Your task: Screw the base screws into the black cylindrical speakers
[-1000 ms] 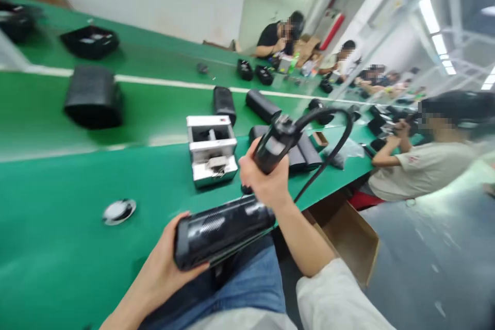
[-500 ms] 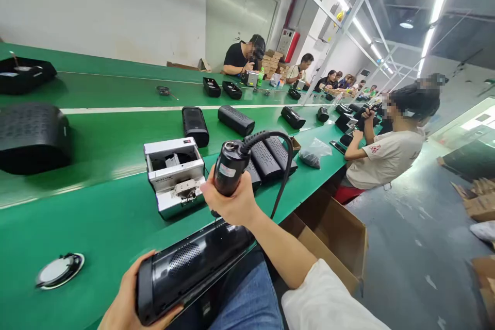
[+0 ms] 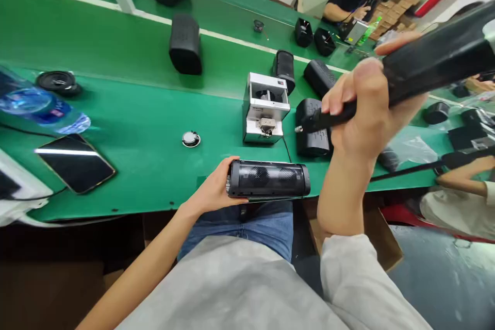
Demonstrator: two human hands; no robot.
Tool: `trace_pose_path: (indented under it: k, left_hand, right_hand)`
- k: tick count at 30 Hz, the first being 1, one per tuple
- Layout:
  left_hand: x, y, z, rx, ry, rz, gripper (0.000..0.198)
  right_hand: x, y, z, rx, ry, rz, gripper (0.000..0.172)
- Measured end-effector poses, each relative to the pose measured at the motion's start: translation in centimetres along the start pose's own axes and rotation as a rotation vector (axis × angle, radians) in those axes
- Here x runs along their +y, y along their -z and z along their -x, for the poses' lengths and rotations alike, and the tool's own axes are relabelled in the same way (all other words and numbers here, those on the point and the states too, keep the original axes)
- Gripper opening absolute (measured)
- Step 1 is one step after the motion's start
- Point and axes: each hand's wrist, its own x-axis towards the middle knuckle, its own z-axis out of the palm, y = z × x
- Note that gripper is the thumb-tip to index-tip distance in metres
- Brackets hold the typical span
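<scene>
My left hand (image 3: 216, 185) grips the left end of a black speaker housing (image 3: 270, 179), thumb above and fingers below. The housing lies sideways at the table's front edge, its perforated face toward me. My right hand (image 3: 365, 98) is wrapped round a black electric screwdriver (image 3: 433, 56), raised right of the housing. Its tip points left, with a small silvery piece at the end that I cannot make out clearly. Behind the housing stands a white-and-grey screw feeder (image 3: 266, 108). A small round speaker driver (image 3: 191, 138) lies on the green table to the left.
On the left are a phone (image 3: 75, 162), a plastic bottle (image 3: 42, 108) and a larger speaker driver (image 3: 58, 82). Several black housings (image 3: 185, 44) stand farther back. A clear bag (image 3: 415, 149) lies at right, near a co-worker's arm (image 3: 469, 172). A cardboard box (image 3: 381, 240) stands below.
My view has turned left and downward. My right hand has lifted the screwdriver up and away from the housing, with its tip swung left. My left hand still holds the housing.
</scene>
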Motion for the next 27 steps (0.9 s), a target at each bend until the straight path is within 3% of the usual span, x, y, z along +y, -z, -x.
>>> trace_pose_path:
  k: [4, 7, 10, 15, 19, 23, 27]
  left_hand:
    - [-0.1, -0.1, 0.2, -0.004, -0.021, 0.006, 0.114]
    - [-0.2, -0.1, 0.3, -0.014, -0.036, 0.006, 0.114]
    - [-0.2, -0.1, 0.2, -0.018, -0.036, 0.006, 0.115]
    - [-0.1, 0.0, 0.2, -0.019, -0.032, 0.009, 0.115]
    - [-0.2, -0.1, 0.2, -0.015, -0.029, 0.010, 0.116]
    - [-0.3, 0.0, 0.2, -0.024, -0.020, 0.002, 0.117]
    - [-0.3, 0.0, 0.2, -0.025, -0.014, -0.007, 0.118]
  right_hand:
    - [4.1, -1.9, -1.2, 0.059, 0.141, 0.126, 0.055]
    - [6.8, -2.5, -1.3, 0.050, 0.116, 0.189, 0.064]
    - [8.1, -2.5, -1.0, 0.061, 0.049, 0.242, 0.059]
    - [8.1, -2.1, -0.3, 0.065, -0.047, 0.304, 0.043]
    - [7.0, -2.0, 0.0, 0.102, -0.011, 0.273, 0.033]
    - [6.6, -2.3, -0.4, 0.113, 0.052, 0.269, 0.036]
    - [7.4, -2.6, -0.7, 0.113, 0.009, 0.302, 0.048]
